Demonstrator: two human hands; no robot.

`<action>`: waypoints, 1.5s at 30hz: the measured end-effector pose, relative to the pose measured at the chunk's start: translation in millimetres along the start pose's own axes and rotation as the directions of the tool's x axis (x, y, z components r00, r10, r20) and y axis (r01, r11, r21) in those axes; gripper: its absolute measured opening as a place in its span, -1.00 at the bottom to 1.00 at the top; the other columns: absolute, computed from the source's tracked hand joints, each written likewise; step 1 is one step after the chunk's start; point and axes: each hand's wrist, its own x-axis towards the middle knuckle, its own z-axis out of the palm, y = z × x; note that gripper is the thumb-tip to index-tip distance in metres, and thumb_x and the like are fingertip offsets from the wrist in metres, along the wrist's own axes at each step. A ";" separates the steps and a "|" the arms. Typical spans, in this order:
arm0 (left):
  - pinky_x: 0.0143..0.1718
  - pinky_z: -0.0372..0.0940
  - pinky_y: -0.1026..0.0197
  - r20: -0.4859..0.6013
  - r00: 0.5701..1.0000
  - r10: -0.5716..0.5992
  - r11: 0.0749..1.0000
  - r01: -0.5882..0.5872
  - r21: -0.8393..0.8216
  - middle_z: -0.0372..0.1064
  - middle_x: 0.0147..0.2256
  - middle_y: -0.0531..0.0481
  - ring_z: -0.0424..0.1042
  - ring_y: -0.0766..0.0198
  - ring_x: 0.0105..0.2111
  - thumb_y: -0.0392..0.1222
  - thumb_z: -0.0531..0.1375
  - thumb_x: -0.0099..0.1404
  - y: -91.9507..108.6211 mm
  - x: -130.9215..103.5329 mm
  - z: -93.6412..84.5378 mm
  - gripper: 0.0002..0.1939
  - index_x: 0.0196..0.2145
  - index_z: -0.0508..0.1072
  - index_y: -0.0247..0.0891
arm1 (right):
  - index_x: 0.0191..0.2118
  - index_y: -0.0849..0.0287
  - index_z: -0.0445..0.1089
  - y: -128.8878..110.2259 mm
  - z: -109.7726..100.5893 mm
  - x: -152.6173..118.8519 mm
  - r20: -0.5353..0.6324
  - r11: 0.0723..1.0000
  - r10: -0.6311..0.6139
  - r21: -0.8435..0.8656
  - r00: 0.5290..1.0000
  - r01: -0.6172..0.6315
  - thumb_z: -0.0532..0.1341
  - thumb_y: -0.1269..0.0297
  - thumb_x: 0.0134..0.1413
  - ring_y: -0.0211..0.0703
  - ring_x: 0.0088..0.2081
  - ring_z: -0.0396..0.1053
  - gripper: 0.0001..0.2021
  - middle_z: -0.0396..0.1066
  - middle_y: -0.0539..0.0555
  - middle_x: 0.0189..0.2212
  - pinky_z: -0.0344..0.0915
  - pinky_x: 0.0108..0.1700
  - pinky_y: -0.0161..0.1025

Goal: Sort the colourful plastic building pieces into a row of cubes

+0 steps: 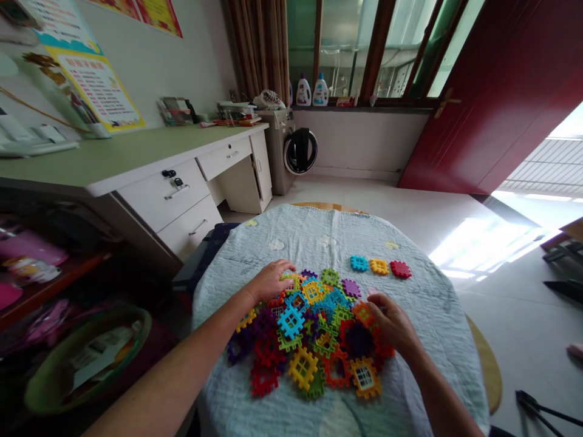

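Pile of tiles (311, 328) sits on bench (430, 328), L hand (272, 280) at its far-left edge w/ fingers half-curled, R hand (395, 320) at its right edge, fingers bent by an orange tile (360, 309); can't tell if either grips anything. Step looks like picking thru pile; next move prob. calls for a fingertip pinch on 1 tile. Row of 3 tiles (379, 266) lies beyond pile, to its right. Pile's lower tiles hidden; R palm n/v.

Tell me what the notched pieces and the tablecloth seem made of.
Notched pieces: probably molded plastic, smooth-looking; bright, uniform colors and regular teeth suggest it.
Tablecloth: woven fabric, matte and crinkled, as its creases show; perhaps cotton, though the fiber is unclear.
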 end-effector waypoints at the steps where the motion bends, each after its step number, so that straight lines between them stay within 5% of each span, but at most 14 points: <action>1: 0.10 0.20 0.09 0.013 1.000 0.008 1.000 -0.008 0.006 0.42 -0.05 -0.09 0.37 0.12 -0.02 -0.20 0.15 0.19 1.6 -6.1 -2.5 -0.72 -0.13 0.46 -0.23 | -0.31 0.13 0.45 0.5 -0.2 0.2 -0.003 1.000 0.000 -0.006 1.000 0.000 0.11 0.00 0.06 -0.09 -0.33 0.42 -0.68 0.50 0.10 -0.34 0.33 -0.24 -0.18; 9: 0.15 0.16 0.03 -0.053 0.998 0.021 0.991 -0.014 0.131 0.41 -0.01 -0.10 0.32 0.11 0.04 -0.25 0.16 0.22 19.7 -45.7 5.7 -0.72 -0.10 0.49 -0.21 | -0.33 0.14 0.46 1.2 -0.3 0.7 0.011 0.994 -0.013 -0.110 1.000 0.015 0.12 0.03 0.00 -0.12 -0.39 0.39 -0.69 0.48 0.07 -0.42 0.29 -0.33 -0.22; 13: 0.20 0.10 -0.02 -0.088 0.996 0.011 0.984 0.005 0.180 0.33 0.08 -0.10 0.24 0.05 0.12 -0.06 0.22 0.22 36.6 -58.2 12.8 -0.67 -0.07 0.47 -0.18 | -0.33 0.14 0.46 -0.6 -0.2 0.5 0.008 0.988 -0.027 -0.152 1.000 0.028 0.11 0.04 -0.02 -0.11 -0.38 0.38 -0.69 0.47 0.08 -0.41 0.28 -0.32 -0.21; 18: 0.10 0.19 -0.05 -0.122 0.986 -0.116 0.943 0.148 0.298 0.34 -0.01 -0.17 0.28 -0.04 0.02 0.20 0.35 -0.03 60.7 -75.1 25.4 -0.32 -0.03 0.42 -0.23 | -0.33 0.13 0.46 0.1 0.3 0.0 0.014 0.985 -0.062 -0.163 0.998 0.063 0.11 0.07 -0.01 -0.12 -0.36 0.39 -0.71 0.47 0.08 -0.39 0.29 -0.29 -0.22; 21: 0.07 0.20 -0.04 -0.118 0.977 -0.179 0.913 0.209 0.351 0.36 -0.07 -0.17 0.29 -0.05 -0.01 0.17 0.36 -0.03 65.6 -79.7 34.9 -0.35 -0.06 0.40 -0.26 | -0.34 0.13 0.46 1.1 0.6 0.0 0.012 0.982 -0.085 -0.170 0.996 0.086 0.12 0.08 -0.01 -0.10 -0.32 0.40 -0.73 0.48 0.08 -0.36 0.29 -0.25 -0.20; 28: 0.10 0.14 -0.02 -0.164 0.973 -0.159 0.910 0.209 0.357 0.31 0.02 -0.17 0.25 -0.02 0.03 -0.11 0.23 0.14 56.8 -71.1 37.9 -0.48 0.06 0.32 -0.21 | -0.33 0.13 0.46 1.5 0.6 0.3 0.014 0.976 -0.116 -0.185 0.993 0.117 0.12 0.06 -0.03 -0.06 -0.28 0.41 -0.71 0.48 0.10 -0.34 0.30 -0.17 -0.16; 32: 0.09 0.11 -0.10 -0.212 0.969 -0.129 0.922 0.196 0.335 0.29 0.03 -0.21 0.21 -0.10 0.02 -0.08 0.24 0.13 53.5 -59.2 38.7 -0.48 0.06 0.34 -0.20 | -0.33 0.13 0.46 1.5 0.8 0.3 0.020 0.973 -0.130 -0.191 0.991 0.131 0.11 0.06 -0.03 -0.04 -0.24 0.41 -0.71 0.48 0.12 -0.32 0.30 -0.14 -0.14; 36: 0.05 0.11 -0.14 -0.212 0.965 -0.153 0.909 0.221 0.353 0.33 -0.03 -0.26 0.22 -0.16 0.00 -0.02 0.27 0.10 57.9 -46.4 43.8 -0.49 0.00 0.39 -0.23 | -0.32 0.12 0.46 2.9 1.4 0.1 0.023 0.966 -0.149 -0.211 0.989 0.151 0.11 0.09 -0.02 -0.02 -0.19 0.41 -0.73 0.49 0.13 -0.29 0.30 -0.11 -0.12; 45: -0.04 0.18 -0.08 -0.127 0.977 -0.174 0.876 0.212 0.433 0.42 -0.15 -0.25 0.33 -0.09 -0.08 -0.27 0.18 0.13 72.5 -30.4 43.6 -0.79 -0.24 0.49 -0.29 | -0.29 0.14 0.47 5.7 2.0 -0.1 0.045 0.958 -0.158 -0.237 0.986 0.165 0.12 0.09 0.01 -0.01 -0.17 0.40 -0.71 0.49 0.15 -0.24 0.28 -0.10 -0.12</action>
